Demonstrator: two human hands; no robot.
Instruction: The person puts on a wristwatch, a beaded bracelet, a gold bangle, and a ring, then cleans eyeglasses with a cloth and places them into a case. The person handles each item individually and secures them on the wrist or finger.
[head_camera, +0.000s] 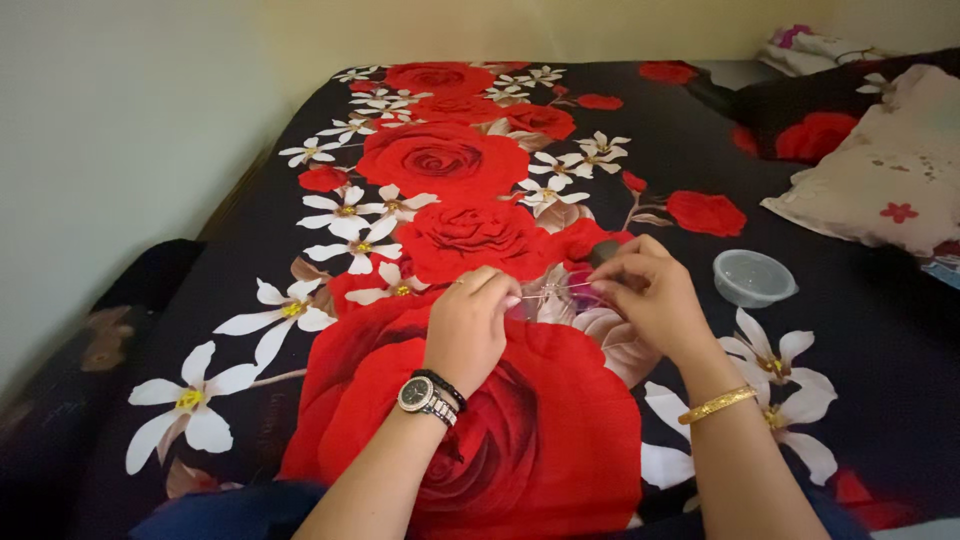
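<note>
Both hands meet over the middle of the bed, just above the black bedspread (250, 230) printed with big red roses and white flowers. The left hand (468, 325) is curled, its thumb and forefinger pinched tight on one end of a thin, pale thread or wire (552, 289); a metal wristwatch (424, 398) with a dark band beside it sits on that wrist. The right hand (648, 292) is bent over the other end of the same strand, fingertips pressed together on it, with a gold bangle (716, 404) round the wrist. The strand runs short and nearly level between the two hands; it is too fine to say what it is made of, or whether anything is strung on it.

Just to the right of the right hand, apart from it, a small round clear plastic tub (752, 276) stands open on the spread. Farther right lies a cream pillow (880, 185) with red flower marks, and behind it a dark pillow (800, 115) in the rose print.
</note>
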